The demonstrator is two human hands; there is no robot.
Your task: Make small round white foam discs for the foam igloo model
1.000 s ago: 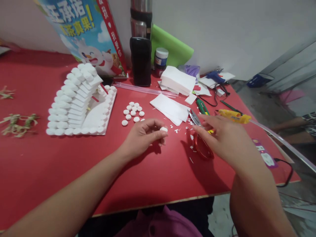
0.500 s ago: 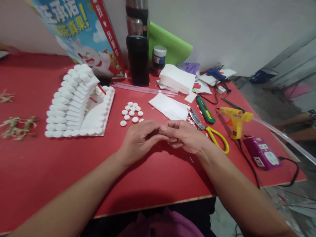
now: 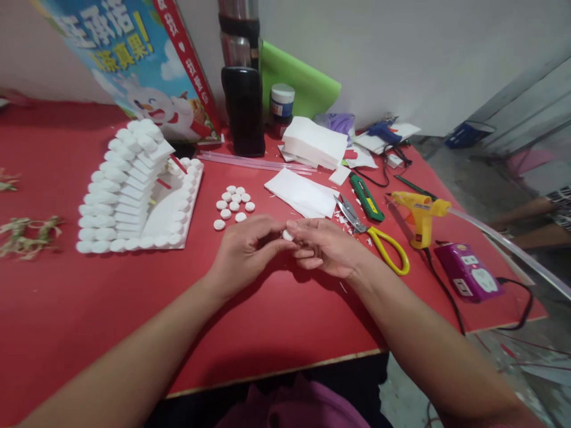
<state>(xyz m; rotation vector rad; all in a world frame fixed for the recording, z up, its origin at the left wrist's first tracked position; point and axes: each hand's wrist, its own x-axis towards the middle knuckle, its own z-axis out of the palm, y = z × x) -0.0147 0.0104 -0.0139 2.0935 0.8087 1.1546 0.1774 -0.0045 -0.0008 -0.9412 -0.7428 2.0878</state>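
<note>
Between the fingertips of my left hand [image 3: 250, 252] and my right hand [image 3: 328, 245] is a small round white piece [image 3: 288, 235], pinched by both above the front of the red table. Just beyond my left hand lie several similar white discs [image 3: 234, 200] in a loose group. A white model with steps [image 3: 138, 193], edged with rows of rounded white pieces, stands to the left. Right of my right hand are scissors with yellow handles [image 3: 388, 246] and a green utility knife [image 3: 366, 197]. Folded white sheets [image 3: 303, 193] lie behind my hands.
A yellow glue gun [image 3: 422, 217] and a purple power box [image 3: 468, 270] with black cords are on the right. At the back stand a black phone-like object [image 3: 243, 110], a lidded jar [image 3: 282, 101] and a colourful printed board [image 3: 147, 71]. Dry knotted strands [image 3: 29, 235] lie far left.
The white piece, hidden between my fingers before, now shows at the fingertips as my right fingers have shifted. The whole view has moved slightly, so table objects appear further left.
</note>
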